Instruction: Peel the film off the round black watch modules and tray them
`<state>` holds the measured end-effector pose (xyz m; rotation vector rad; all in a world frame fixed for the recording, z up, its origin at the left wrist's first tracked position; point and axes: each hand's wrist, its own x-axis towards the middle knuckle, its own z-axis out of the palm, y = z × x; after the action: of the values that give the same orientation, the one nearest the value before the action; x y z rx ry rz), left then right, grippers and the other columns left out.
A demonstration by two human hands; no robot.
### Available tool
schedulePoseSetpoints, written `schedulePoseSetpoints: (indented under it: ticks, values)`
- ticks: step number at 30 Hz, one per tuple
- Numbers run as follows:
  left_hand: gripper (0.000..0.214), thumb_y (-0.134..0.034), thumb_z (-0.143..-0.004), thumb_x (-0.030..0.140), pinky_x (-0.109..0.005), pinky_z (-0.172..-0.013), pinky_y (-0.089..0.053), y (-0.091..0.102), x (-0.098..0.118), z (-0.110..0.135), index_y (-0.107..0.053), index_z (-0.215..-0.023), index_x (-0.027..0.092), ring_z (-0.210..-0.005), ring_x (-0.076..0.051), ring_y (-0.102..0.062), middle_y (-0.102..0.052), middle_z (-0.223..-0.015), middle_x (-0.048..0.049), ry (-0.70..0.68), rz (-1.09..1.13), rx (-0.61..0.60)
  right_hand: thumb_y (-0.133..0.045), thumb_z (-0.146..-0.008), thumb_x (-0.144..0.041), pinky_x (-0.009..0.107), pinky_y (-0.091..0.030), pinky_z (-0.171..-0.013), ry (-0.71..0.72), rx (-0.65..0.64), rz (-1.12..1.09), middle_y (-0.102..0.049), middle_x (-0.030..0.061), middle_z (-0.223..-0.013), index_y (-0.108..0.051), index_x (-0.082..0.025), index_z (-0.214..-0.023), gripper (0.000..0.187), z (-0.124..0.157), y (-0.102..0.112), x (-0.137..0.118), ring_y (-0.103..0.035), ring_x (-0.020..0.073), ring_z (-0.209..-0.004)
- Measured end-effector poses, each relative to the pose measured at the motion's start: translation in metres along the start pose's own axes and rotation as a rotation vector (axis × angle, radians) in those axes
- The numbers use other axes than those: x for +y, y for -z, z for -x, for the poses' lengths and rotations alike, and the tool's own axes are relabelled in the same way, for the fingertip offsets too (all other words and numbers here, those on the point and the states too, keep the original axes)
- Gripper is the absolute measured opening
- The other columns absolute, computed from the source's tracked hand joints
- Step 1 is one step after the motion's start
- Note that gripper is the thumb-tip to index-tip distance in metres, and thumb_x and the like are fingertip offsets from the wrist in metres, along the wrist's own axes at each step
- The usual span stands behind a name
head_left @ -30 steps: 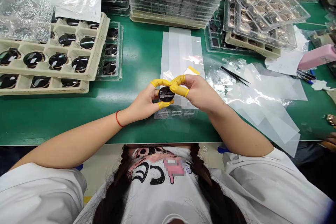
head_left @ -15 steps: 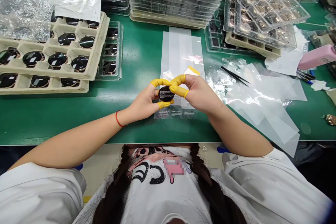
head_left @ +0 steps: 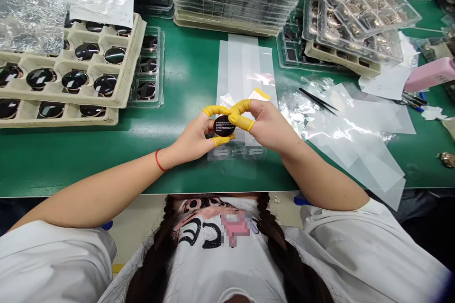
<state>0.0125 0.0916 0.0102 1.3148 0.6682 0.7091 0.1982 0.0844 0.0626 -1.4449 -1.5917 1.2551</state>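
Shift: I see the pulp trays [head_left: 132,52] sitting slightly higher in view; the grip stays unchanged.
Left hand [head_left: 194,141]: closed on the black printed disc [head_left: 223,125], wearing yellow finger cots [head_left: 216,111].
Right hand [head_left: 270,125]: gripping the disc's upper right edge.
Disc position: between both hands, above clear printed film [head_left: 236,153].

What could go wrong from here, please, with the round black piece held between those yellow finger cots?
The round black disc, held by the left hand and right hand, could slip from the yellow finger cots and drop onto the clear film. Its printed face might also smudge or crease under the fingertips.
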Motion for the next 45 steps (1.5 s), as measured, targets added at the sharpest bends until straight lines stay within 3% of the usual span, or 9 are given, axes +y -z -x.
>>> schedulePoseSetpoints:
  ticks: [9,13,16,20,25,29,32,39,45]
  values:
    - [0.049,-0.073,-0.077,0.017,-0.030,-0.084,-0.056,-0.001,0.002,-0.001,-0.042,-0.115,0.024,-0.089,-0.015,-0.072,-0.069,-0.095,0.0002,0.002,0.015,0.010,-0.065,-0.082,-0.036,0.035,-0.048,-0.087,0.055,-0.008,0.085,-0.069,0.0036,-0.091,-0.063,-0.018,-0.081,0.018,0.000,0.002,-0.001,-0.061,0.0165,-0.087]
    - [0.051,-0.075,-0.074,0.019,-0.031,-0.082,-0.057,0.000,0.000,-0.004,-0.042,-0.113,0.023,-0.086,-0.015,-0.072,-0.067,-0.092,0.0009,0.064,0.057,0.060,-0.067,-0.082,-0.035,0.043,-0.045,-0.092,0.143,0.222,0.426,-0.066,0.0070,-0.096,-0.063,-0.019,-0.093,0.019,-0.013,0.030,0.019,-0.059,0.0227,-0.094]
    - [0.052,-0.076,-0.073,0.019,-0.033,-0.083,-0.057,0.000,-0.003,-0.006,-0.042,-0.113,0.022,-0.086,-0.016,-0.072,-0.067,-0.094,0.0005,0.112,0.066,0.102,-0.081,-0.068,-0.030,0.053,-0.042,-0.090,-0.050,0.415,0.683,-0.059,0.0102,-0.089,-0.061,-0.018,-0.088,0.030,-0.030,0.054,0.047,-0.057,0.0308,-0.095]
    - [0.053,-0.075,-0.073,0.018,-0.034,-0.083,-0.056,0.001,-0.007,-0.007,-0.042,-0.114,0.022,-0.086,-0.017,-0.072,-0.066,-0.093,0.0003,0.127,0.055,0.116,-0.082,-0.066,-0.027,0.046,-0.044,-0.078,-0.226,0.368,0.772,-0.053,0.0110,-0.092,-0.057,-0.017,-0.084,0.032,-0.044,0.066,0.068,-0.054,0.0240,-0.080]
    - [0.054,-0.074,-0.073,0.018,-0.034,-0.081,-0.055,0.000,-0.007,-0.006,-0.041,-0.116,0.022,-0.085,-0.016,-0.071,-0.067,-0.090,0.0013,0.142,0.063,0.108,-0.059,-0.086,-0.023,0.037,-0.042,-0.070,-0.017,0.357,0.718,-0.056,0.0087,-0.091,-0.052,-0.019,-0.082,0.009,-0.026,0.046,0.047,-0.050,0.0172,-0.074]
    - [0.053,-0.073,-0.075,0.017,-0.029,-0.078,-0.053,-0.001,-0.003,-0.006,-0.041,-0.117,0.021,-0.083,-0.014,-0.070,-0.067,-0.088,0.0017,0.147,0.080,0.101,-0.050,-0.094,-0.031,0.034,-0.046,-0.072,0.379,0.254,0.650,-0.061,0.0052,-0.093,-0.054,-0.022,-0.100,0.011,0.001,0.009,0.027,-0.055,0.0180,-0.082]
    - [0.052,-0.071,-0.075,0.016,-0.023,-0.069,-0.050,0.000,-0.003,-0.006,-0.042,-0.118,0.020,-0.077,-0.012,-0.067,-0.067,-0.084,0.0023,0.125,0.026,0.086,-0.044,-0.097,-0.028,0.034,-0.044,-0.069,0.599,0.115,0.735,-0.062,0.0072,-0.088,-0.055,-0.021,-0.099,0.014,0.009,-0.015,0.031,-0.055,0.0194,-0.081]
    - [0.046,-0.070,-0.077,0.017,-0.026,-0.075,-0.050,0.002,-0.011,-0.008,-0.044,-0.115,0.018,-0.083,-0.012,-0.064,-0.064,-0.090,0.0007,0.082,-0.008,0.085,-0.039,-0.094,-0.023,0.036,-0.039,-0.065,0.618,0.294,0.862,-0.058,0.0088,-0.084,-0.051,-0.021,-0.094,0.012,-0.017,-0.021,0.051,-0.050,0.0221,-0.078]
    - [0.053,-0.074,-0.073,0.016,-0.024,-0.071,-0.050,0.000,-0.006,-0.008,-0.044,-0.117,0.018,-0.076,-0.010,-0.063,-0.063,-0.086,0.0032,0.119,0.003,0.098,-0.043,-0.096,-0.023,0.035,-0.044,-0.072,0.627,0.240,0.739,-0.063,0.0075,-0.092,-0.054,-0.020,-0.103,0.013,-0.022,-0.006,0.034,-0.053,0.0200,-0.083]
